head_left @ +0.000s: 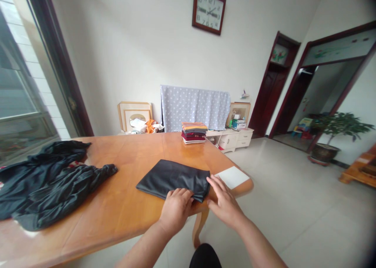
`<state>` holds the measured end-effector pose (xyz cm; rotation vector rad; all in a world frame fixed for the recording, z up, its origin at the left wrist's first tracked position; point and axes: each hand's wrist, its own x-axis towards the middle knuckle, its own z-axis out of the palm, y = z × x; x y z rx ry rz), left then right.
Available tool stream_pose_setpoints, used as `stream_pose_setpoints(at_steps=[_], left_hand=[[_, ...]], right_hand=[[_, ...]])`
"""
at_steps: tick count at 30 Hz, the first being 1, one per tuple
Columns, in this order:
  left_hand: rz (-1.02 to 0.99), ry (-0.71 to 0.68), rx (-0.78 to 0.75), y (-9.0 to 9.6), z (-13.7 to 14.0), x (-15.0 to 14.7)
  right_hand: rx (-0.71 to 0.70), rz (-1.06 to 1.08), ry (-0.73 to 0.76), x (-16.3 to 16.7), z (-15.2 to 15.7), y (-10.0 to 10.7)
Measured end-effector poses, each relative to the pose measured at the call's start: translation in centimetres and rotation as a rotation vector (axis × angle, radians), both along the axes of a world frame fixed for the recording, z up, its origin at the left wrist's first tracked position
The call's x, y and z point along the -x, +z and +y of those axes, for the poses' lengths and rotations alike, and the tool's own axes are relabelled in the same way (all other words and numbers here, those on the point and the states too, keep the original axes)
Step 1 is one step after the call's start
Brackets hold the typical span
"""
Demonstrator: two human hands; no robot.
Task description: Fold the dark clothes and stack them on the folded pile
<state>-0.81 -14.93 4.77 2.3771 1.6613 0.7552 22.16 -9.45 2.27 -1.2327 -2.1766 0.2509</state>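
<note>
A folded black garment (173, 176), smooth and slightly shiny, lies near the right end of the wooden table. My left hand (177, 205) has its fingers curled together over the garment's near edge, gripping the cloth there; part of the thumb is hidden. At the garment's right end, my right hand (225, 201) is open, fingers stretched out and thumb apart, with the fingertips touching the edge. Right beside that hand, a flat white sheet (233, 177) rests on the table corner.
Crumpled dark clothes (55, 185) cover the left of the wooden table (126, 154). A stack of folded clothes (194, 133) stands at its far edge. Beyond are a cloth-covered panel (195, 107) and a white cabinet (235, 140). A potted plant (326, 150) stands right.
</note>
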Motion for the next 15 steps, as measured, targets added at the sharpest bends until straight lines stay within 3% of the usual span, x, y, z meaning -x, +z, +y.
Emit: stream_pose_setpoints(at_steps=[3, 6, 11, 15], left_hand=[[-0.069, -0.060, 0.010, 0.3, -0.7, 2.1], [-0.123, -0.092, 0.023, 0.7, -1.9, 4.9], [-0.198, -0.001, 0.071, 0.9, -4.6, 9.7], [-0.106, 0.094, 0.049, 0.6, -6.8, 11.0]], right_hand=[[-0.024, -0.172, 0.062, 1.4, -1.1, 0.4], [-0.091, -0.205, 0.100, 3.4, -1.8, 0.2], [-0.142, -0.170, 0.177, 6.4, -3.0, 0.0], [-0.141, -0.155, 0.209, 7.7, -3.8, 1.0]])
